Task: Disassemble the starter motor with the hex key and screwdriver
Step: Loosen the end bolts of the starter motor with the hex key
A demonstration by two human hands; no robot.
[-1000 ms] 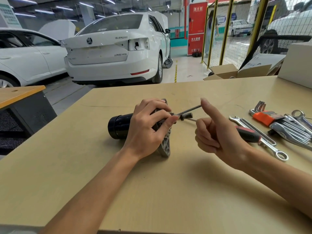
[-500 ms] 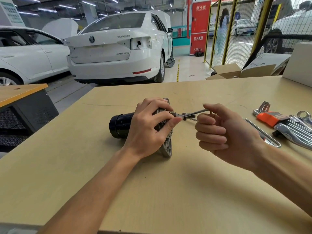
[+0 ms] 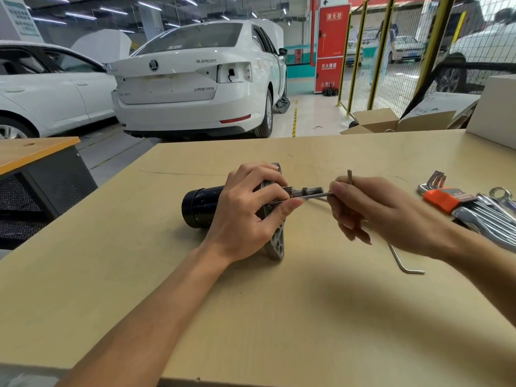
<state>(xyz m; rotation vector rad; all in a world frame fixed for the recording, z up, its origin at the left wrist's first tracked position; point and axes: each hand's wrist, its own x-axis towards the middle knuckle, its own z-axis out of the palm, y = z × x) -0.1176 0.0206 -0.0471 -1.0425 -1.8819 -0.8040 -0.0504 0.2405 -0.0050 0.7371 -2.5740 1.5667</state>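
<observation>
there is 1 view only, a wide-angle camera worn on the person's head. it looks forward and down across the table (image 3: 279,317), close above both forearms, with the left hand (image 3: 245,216) and right hand (image 3: 374,213) near the middle of the frame. the upper part of the view faces out over the table's far edge to the white car (image 3: 195,79) and the yellow fence (image 3: 388,51), well apart from the camera. straight lines bend toward the edges.

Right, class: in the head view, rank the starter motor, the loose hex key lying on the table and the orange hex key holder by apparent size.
1. starter motor, clearly largest.
2. loose hex key and orange hex key holder: look alike overall; the key is longer but thin, so unranked.
</observation>
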